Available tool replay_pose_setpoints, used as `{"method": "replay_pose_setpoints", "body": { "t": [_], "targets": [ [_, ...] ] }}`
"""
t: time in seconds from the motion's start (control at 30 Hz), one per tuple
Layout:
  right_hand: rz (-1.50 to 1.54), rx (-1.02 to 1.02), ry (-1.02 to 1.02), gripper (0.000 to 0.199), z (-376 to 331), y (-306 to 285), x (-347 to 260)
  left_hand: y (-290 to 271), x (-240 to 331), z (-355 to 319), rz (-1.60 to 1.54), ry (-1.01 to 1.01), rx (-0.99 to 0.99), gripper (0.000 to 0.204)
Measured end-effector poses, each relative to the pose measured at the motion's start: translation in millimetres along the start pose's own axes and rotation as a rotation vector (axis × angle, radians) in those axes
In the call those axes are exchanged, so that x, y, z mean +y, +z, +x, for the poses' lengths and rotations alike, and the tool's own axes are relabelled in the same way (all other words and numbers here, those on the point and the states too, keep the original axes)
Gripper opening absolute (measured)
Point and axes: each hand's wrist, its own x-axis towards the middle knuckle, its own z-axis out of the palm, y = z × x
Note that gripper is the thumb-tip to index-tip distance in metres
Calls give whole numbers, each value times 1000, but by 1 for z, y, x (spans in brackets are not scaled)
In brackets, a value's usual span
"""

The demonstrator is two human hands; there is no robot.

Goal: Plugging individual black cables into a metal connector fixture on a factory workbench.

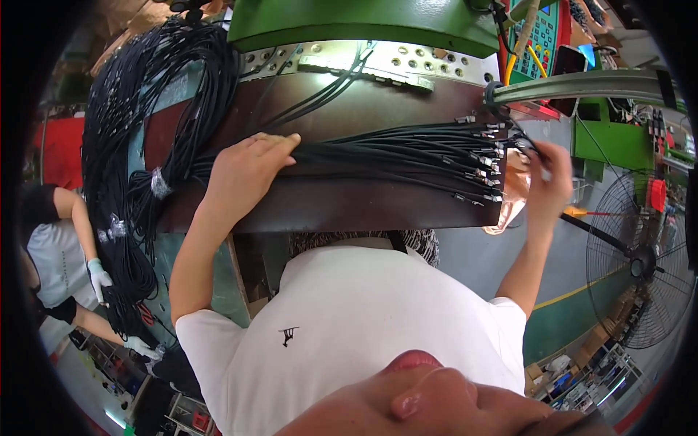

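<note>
Black cables (378,151) lie in a long bundle across the dark brown tabletop (349,207), their metal-tipped ends (488,168) fanned out near the right edge. My left hand (247,168) is closed over the bundle at its left part, back of the hand up. Just past the table's right edge, my right hand (550,180) is curled and blurred by motion. A dark cable end runs to its fingers and seems pinched there. A clear plastic tie (160,183) wraps the cables left of my left hand.
A green machine (363,27) stands over a perforated metal plate (407,59) at the back. More black cables (138,94) hang at the left, where a gloved co-worker (62,254) handles some. A metal arm (582,89) and a black fan (640,261) are at the right.
</note>
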Motion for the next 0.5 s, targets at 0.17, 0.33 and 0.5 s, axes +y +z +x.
{"method": "replay_pose_setpoints", "body": {
  "t": [0.17,0.33,0.5],
  "targets": [
    [-265,286,-94,35,-67,-3,25,0,0,6,-199,-102,165,21],
    [-118,-150,-380,29,-105,47,-11,-12,-2,9,-845,-334,90,18],
    [-132,6,-412,37,-105,58,-6,-14,16,32,-258,-147,-177,21]
  ]
}}
